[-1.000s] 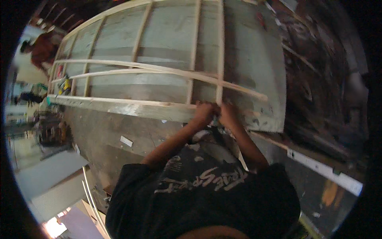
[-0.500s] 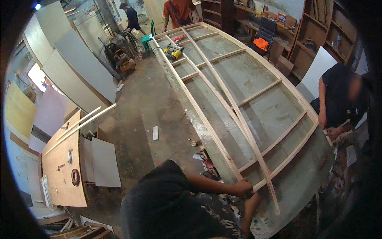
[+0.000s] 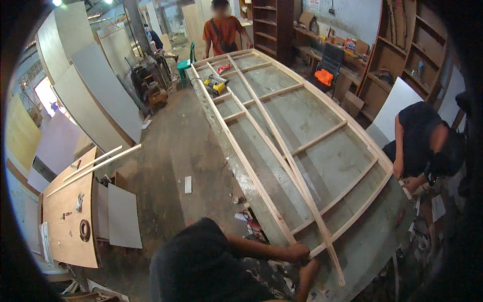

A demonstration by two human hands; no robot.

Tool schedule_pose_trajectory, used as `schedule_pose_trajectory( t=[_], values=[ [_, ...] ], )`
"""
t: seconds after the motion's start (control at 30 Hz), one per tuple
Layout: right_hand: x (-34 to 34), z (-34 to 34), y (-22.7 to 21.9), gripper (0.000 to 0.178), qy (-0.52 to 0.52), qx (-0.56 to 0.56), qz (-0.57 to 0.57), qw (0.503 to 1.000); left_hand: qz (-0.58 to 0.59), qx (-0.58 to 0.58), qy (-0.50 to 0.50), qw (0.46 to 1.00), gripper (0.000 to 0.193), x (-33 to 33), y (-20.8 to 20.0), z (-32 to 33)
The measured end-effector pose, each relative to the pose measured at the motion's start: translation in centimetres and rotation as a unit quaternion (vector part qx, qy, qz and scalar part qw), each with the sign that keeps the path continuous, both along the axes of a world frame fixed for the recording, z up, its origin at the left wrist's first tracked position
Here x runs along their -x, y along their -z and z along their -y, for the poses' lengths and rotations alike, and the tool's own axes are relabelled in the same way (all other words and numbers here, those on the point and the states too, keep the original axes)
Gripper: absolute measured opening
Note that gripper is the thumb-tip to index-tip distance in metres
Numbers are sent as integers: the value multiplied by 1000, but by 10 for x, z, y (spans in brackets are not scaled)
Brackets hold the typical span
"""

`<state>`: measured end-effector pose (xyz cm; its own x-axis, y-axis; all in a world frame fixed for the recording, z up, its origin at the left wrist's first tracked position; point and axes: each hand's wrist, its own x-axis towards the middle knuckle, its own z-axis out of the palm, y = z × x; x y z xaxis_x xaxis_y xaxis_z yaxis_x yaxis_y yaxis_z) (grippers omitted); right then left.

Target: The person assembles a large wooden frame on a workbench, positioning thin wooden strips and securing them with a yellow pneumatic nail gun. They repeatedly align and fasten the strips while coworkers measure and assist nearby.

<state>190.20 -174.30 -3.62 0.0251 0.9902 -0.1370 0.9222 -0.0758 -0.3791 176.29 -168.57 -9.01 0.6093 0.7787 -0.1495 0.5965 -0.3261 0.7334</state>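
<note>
A long frame of pale wooden strips with several crosspieces (image 3: pixel 251 187) lies on a grey worktable (image 3: pixel 372 240). At its near left corner my left hand (image 3: pixel 297 251) is closed around the wood, the forearm reaching in from a black sleeve. Just below it, my right hand (image 3: pixel 307 273) is closed at the same corner, its fingers partly hidden. Two loose strips (image 3: pixel 302 189) cross over the frame, one end jutting past the near rail. Toward the far end a yellow power tool (image 3: pixel 215 86) and a red tool (image 3: pixel 223 69) rest among the strips.
A co-worker in black (image 3: pixel 420 133) bends at the table's right edge, hands low. Another in orange (image 3: pixel 224 35) stands at the far end. A plywood bench (image 3: pixel 65 241) with two strips stands left. Boards (image 3: pixel 100 90) lean behind it; shelves (image 3: pixel 402 60) stand right.
The view has shifted, so the table sits lower and further left. My hands stay at the frame's corner. The far person in dark clothes has moved mostly behind a post. The co-worker in black leans lower.
</note>
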Motion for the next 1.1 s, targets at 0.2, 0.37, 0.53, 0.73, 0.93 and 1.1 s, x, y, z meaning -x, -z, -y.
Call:
schedule_pose_trajectory(
  t=[0.2,0.37,0.53,0.73,0.93,1.1],
  values=[
    [11,3,-23,30,23,22,-13,999,25,-14,-1,1000,28,4,-9,-6],
    [-2,-4,-3,32,11,35,-18,999,35,7,-11,999,33,5,-7,-14],
    [-12,-14,20,36,3,46,-37,998,28,-32,18,999,32,8,1,-15],
    [-39,-27,54,41,-14,64,-65,996,25,-57,86,994,29,15,1,-24],
    [-64,-40,84,47,-26,58,-143,988,8,-85,116,990,24,22,-18,-22],
    [-70,-62,58,55,7,215,-136,967,-27,-119,128,984,21,19,-9,-24]
  ],
)
